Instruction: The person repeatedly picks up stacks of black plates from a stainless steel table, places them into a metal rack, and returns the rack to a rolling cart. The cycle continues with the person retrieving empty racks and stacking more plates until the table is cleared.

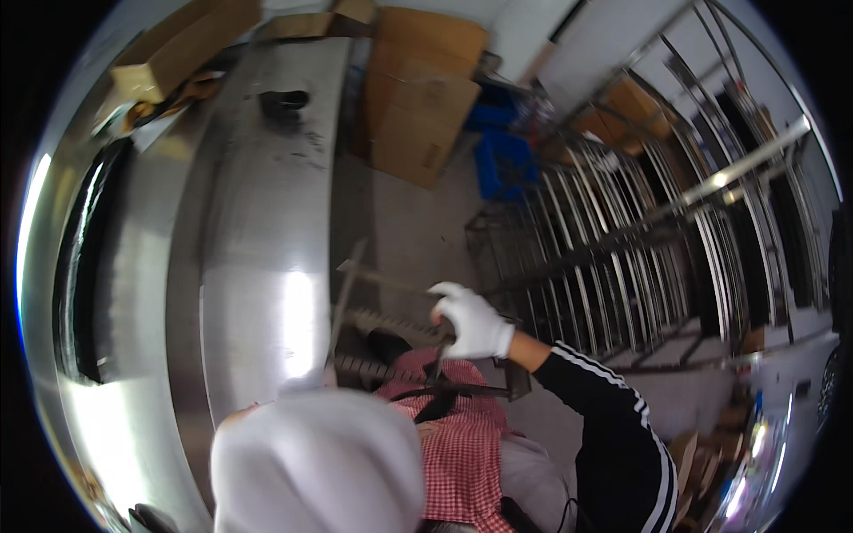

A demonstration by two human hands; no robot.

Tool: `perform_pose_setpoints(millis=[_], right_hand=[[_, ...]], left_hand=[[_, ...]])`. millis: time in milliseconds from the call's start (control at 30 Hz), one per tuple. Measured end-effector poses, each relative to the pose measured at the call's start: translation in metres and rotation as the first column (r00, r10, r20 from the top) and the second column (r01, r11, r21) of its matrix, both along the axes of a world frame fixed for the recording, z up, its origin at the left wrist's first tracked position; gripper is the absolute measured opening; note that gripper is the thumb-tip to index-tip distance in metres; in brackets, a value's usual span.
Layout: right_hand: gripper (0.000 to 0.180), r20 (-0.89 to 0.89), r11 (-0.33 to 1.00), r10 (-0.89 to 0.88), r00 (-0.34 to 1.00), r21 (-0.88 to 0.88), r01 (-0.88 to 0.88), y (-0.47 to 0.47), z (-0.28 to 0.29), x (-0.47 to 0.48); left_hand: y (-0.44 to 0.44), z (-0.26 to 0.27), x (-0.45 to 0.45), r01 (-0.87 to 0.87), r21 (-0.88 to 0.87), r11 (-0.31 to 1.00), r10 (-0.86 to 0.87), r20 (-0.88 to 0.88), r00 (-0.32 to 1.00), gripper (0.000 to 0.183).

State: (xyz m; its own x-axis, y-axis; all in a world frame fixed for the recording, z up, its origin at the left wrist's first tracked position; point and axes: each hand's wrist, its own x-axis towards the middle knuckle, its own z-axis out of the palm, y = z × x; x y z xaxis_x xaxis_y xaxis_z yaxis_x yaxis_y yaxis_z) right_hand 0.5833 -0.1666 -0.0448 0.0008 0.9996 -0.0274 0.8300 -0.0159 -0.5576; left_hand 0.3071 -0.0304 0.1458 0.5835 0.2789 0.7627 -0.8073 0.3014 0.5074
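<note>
My right hand (472, 325), in a white glove with a bare fingertip showing, is at a metal frame with notched rails (380, 365) in front of my red checked apron (460, 453). Its fingers are curled beside the frame's bars; whether they grip one is unclear. Close to the camera, my left hand (320, 460) is a large blurred white glove whose fingers cannot be made out. It covers part of the steel table (260, 220) and hides whatever is under it. A small black piece (283, 106) lies at the table's far end.
Left of the table, a long black glossy item (90, 266) lies on another steel surface, with an open cardboard box (186, 43) beyond. Cardboard sheets (423, 120) and blue crates (505, 163) stand ahead. Metal racks (600, 246) holding long dark pieces fill the right side.
</note>
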Motion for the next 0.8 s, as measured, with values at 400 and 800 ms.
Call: perform_pose_setpoints(millis=[400, 800], right_hand=[[0.044, 0.457, 0.276, -0.877, 0.149, 0.224, 0.935, -0.231, 0.088, 0.158], [0.033, 0.761, 0.537, -0.644, -0.079, 0.523, 0.662, -0.309, 0.160, 0.290]], left_hand=[[-0.075, 0.026, 0.188, 0.808, 0.299, 0.508, -0.852, 0.311, 0.422, 0.048], [-0.068, -0.070, 0.244, 0.527, -0.298, 0.796, -0.590, -0.181, 0.787, 0.045]])
